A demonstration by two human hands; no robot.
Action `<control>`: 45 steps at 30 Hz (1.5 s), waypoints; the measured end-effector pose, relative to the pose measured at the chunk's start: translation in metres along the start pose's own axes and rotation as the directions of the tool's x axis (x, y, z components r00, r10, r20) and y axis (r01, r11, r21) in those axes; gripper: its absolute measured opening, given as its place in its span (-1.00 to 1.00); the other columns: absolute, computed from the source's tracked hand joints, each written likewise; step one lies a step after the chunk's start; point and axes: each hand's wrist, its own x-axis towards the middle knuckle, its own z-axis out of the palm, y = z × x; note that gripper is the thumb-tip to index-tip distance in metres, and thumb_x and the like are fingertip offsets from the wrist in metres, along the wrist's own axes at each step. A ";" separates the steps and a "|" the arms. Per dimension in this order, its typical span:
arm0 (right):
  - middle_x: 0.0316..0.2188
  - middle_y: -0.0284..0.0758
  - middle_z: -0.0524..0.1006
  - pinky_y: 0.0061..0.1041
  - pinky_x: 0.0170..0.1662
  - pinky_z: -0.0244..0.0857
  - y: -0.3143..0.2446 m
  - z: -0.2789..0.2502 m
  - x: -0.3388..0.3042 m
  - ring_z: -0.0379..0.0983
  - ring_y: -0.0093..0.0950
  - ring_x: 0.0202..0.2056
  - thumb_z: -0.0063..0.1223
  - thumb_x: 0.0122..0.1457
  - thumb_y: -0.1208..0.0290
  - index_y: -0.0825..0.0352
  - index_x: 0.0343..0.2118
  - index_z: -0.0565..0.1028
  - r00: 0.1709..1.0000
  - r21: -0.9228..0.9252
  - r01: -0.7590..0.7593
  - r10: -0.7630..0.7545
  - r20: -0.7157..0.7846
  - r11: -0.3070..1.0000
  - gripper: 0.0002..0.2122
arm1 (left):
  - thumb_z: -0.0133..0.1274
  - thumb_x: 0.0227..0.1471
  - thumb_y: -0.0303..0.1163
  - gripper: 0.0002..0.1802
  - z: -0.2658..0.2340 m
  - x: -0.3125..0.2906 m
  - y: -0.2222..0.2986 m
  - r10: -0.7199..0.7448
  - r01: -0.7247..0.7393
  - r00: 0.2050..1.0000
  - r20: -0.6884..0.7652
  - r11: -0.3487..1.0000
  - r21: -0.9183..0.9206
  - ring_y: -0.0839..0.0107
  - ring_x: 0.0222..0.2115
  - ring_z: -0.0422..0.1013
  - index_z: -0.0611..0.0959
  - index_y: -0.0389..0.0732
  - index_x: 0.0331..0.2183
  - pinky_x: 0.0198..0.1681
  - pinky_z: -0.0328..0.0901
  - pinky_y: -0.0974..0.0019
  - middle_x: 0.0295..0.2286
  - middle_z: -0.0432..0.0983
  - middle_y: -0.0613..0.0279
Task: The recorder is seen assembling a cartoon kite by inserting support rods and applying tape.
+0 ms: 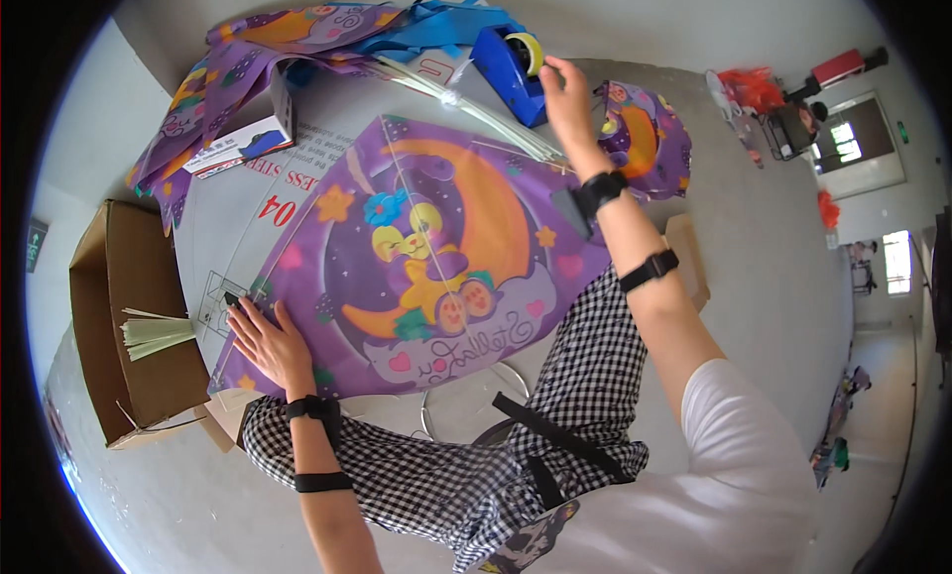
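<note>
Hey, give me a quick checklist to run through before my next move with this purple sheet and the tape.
1. Purple printed sheet spread out: ok.
2. Lettering readable from this side: not ok, it reads mirrored.
3. Left hand on the sheet: ok, lying flat on its left part.
4. Blue tape dispenser within reach: ok, the right hand is at its roll.
5. Tape strip between the right fingers: cannot tell, too small to make out.

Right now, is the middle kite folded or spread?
Spread: the kite lies open, its moon print unbroken, left hand at its left edge.
</note>
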 end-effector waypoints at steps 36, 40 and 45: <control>-0.69 -0.36 0.44 -0.62 -0.72 -0.02 0.083 -0.046 0.055 0.29 -0.62 -0.71 0.22 0.04 0.49 0.42 -0.54 0.52 0.452 -0.165 -0.778 0.723 0.522 0.606 -0.86 | -0.22 0.24 0.00 -0.40 0.007 0.003 0.011 0.016 -0.016 1.000 -0.001 1.000 -0.026 0.20 0.25 -0.01 0.29 -0.10 0.19 0.28 -0.08 0.07 0.21 0.12 0.13; -0.72 -0.36 0.43 -0.62 -0.71 0.01 0.088 -0.044 0.051 0.25 -0.63 -0.73 0.25 0.02 0.49 0.43 -0.58 0.52 0.449 -0.101 -0.815 0.733 0.511 0.571 -0.85 | -0.22 0.24 0.00 -0.40 0.010 0.003 0.008 0.015 -0.015 1.000 -0.002 0.999 -0.031 0.21 0.25 -0.01 0.29 -0.10 0.19 0.28 -0.08 0.06 0.21 0.12 0.14; -0.58 -0.49 0.49 -0.68 -0.52 0.16 0.088 -0.048 0.047 0.31 -0.71 -0.59 0.22 0.08 0.49 0.30 -0.43 0.57 0.378 -0.095 -0.855 0.738 0.559 0.510 -0.96 | -0.22 0.24 0.00 -0.40 0.008 0.002 0.004 0.011 -0.011 1.000 -0.003 1.000 -0.029 0.21 0.26 -0.01 0.29 -0.09 0.20 0.28 -0.09 0.05 0.22 0.11 0.16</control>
